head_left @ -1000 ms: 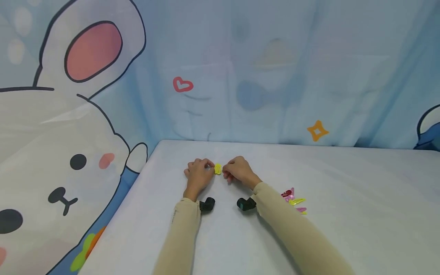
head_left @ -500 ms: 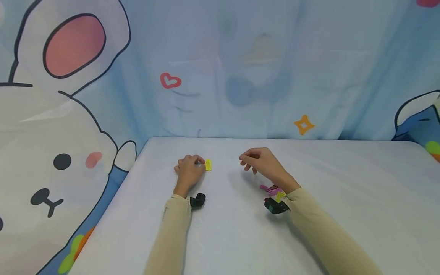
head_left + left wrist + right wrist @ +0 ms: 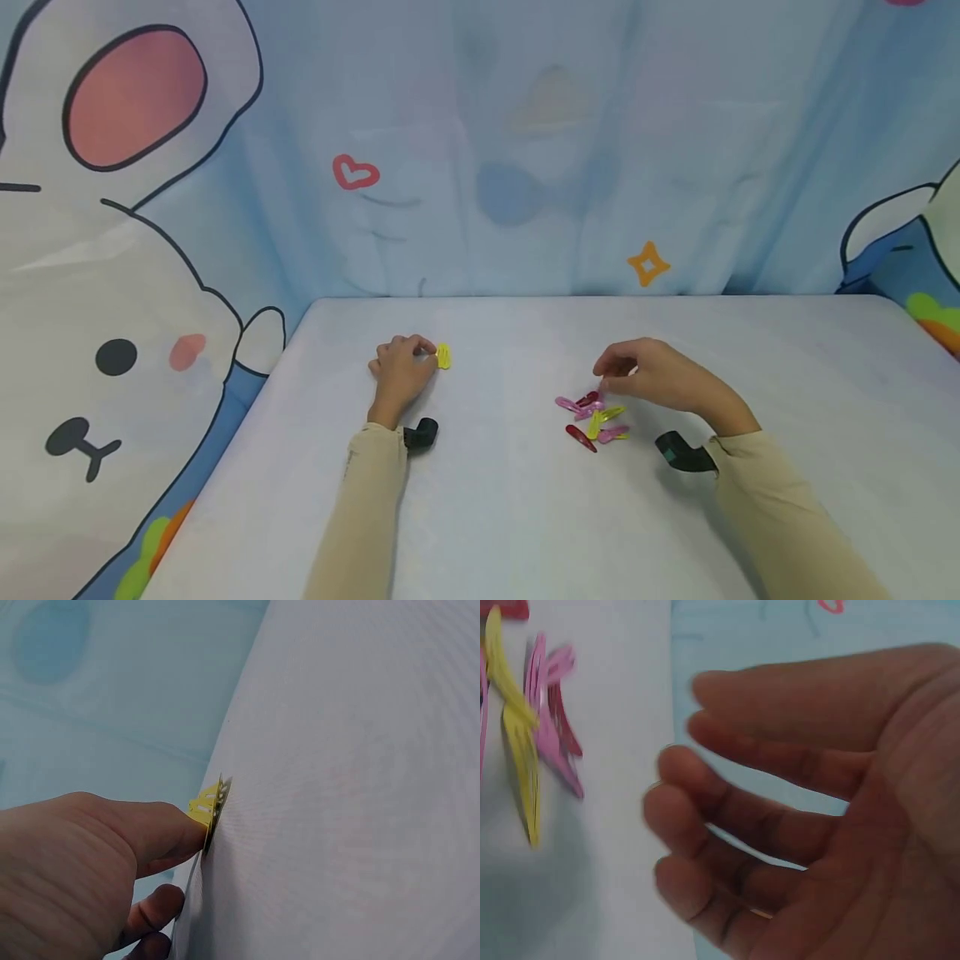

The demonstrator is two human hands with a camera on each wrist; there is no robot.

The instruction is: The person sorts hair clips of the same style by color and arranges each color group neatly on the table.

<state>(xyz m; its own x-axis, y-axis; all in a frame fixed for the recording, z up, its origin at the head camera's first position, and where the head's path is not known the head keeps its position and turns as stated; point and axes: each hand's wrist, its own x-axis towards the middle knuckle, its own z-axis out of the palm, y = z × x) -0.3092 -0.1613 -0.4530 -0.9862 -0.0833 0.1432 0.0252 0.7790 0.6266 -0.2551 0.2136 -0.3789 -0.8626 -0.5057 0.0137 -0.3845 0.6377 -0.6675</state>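
Note:
At the left of the table, my left hand [image 3: 402, 371] pinches yellow hair clips [image 3: 444, 357] by their edge between thumb and finger. In the left wrist view, the yellow hair clips [image 3: 208, 801] stick out past the thumb, close against the white surface. My right hand [image 3: 660, 375] hovers at the far right side of a small pile of hair clips, its fingers loosely bent with nothing between them. That pile mixes a red clip [image 3: 581, 437], a pink clip [image 3: 567, 404] and a yellow clip [image 3: 595, 426], among several others. The right wrist view has a yellow clip [image 3: 523, 780] lying over pink ones.
A white-covered table [image 3: 495, 500] spreads under both arms. Behind it hangs a blue cartoon curtain [image 3: 510, 125]. Each wrist carries a black camera, one on the left [image 3: 422, 434] and one on the right [image 3: 686, 454].
My right hand has moved away from the yellow clips, rightward to the loose pile, uncovering it. The left hand keeps its pinch on the yellow clips. The head view has shifted slightly right.

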